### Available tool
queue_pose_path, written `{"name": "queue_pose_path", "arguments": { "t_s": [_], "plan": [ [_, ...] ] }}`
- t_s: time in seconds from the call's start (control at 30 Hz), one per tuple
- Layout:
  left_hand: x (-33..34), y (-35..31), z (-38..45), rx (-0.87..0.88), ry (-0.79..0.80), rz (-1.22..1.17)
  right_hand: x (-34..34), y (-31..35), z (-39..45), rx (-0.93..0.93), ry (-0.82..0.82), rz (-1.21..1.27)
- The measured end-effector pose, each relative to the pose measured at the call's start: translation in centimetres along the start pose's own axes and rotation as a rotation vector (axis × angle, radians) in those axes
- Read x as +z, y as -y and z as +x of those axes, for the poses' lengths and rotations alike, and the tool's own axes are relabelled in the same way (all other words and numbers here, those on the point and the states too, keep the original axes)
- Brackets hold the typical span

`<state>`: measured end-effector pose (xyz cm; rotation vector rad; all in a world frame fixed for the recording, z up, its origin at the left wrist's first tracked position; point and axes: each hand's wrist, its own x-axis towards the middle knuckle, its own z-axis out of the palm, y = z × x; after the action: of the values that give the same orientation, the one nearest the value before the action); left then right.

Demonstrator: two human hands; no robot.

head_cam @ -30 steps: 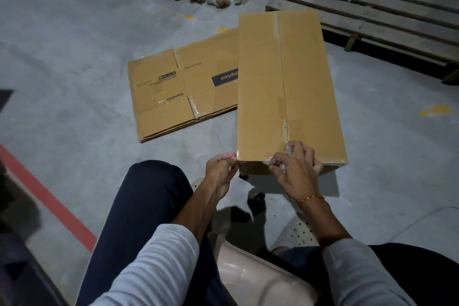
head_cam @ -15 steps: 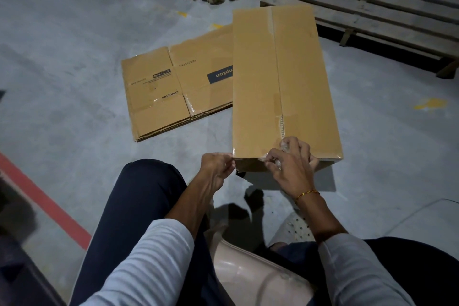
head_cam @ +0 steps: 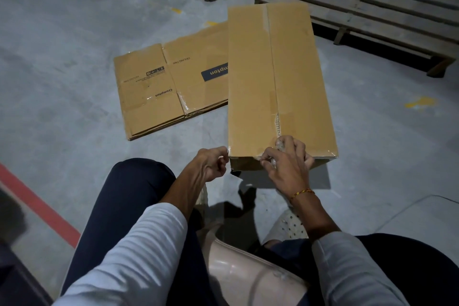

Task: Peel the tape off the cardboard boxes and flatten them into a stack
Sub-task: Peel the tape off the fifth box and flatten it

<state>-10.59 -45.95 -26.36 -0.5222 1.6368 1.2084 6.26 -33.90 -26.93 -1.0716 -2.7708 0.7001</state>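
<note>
Little has moved: right hand fingers pinch crumpled tape atop box; left hand clenched beside.

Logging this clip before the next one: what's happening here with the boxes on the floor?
A seated person is stripping tape from an upright cardboard box. The right hand pinches a crumpled wad of clear tape at the near end of the top seam, where the tape is partly lifted. The left hand steadies the box's near left corner. A stack of flattened boxes lies on the floor to the left.

"Crompton", "CEILING FAN" on flattened box
</note>
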Motion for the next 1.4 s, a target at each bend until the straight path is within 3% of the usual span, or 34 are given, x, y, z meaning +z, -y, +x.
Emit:
{"name": "queue_pose_path", "arguments": {
  "t_s": [0.23, 0.37, 0.53, 0.83, 0.97, 1.2, 1.3, 1.4],
  "plan": [
    [-0.1, -0.6, -0.9, 0.016, 0.031, -0.128, 0.1, 0.0, 0.0, -0.017, 0.003, -0.009],
    [-0.8, -0.2, -1.5, 0.096, -0.098, -0.031, 0.3, 0.3, 0.0, -0.029, 0.006, -0.008],
    [-0.6, 1.0, -2.5, 0.052, -0.011, 0.127, 0.0, 0.3, -0.1, -0.015, 0.007, 0.004],
    [-0.2, 0.4, -2.4, -0.010, -0.048, 0.055, 0.4, 0.3, -0.1, -0.018, -0.007, -0.008],
    [0.0, 0.5, -2.4, -0.082, 0.013, -0.060, 0.4, 0.2, -0.1, -0.020, -0.006, -0.014],
    [0.7, 2.5, -1.8, 0.259, -0.220, -0.043, 0.7, 0.6, 0.0, -0.042, 0.013, 0.000],
    [0.7, 3.9, -1.8, 0.419, -0.221, -0.016, 0.7, 0.7, 0.1, -0.039, -0.005, 0.014],
    [0.8, 4.8, -2.0, 0.468, -0.163, -0.086, 0.4, 0.5, 0.3, -0.022, -0.014, 0.022]
  ]
}}
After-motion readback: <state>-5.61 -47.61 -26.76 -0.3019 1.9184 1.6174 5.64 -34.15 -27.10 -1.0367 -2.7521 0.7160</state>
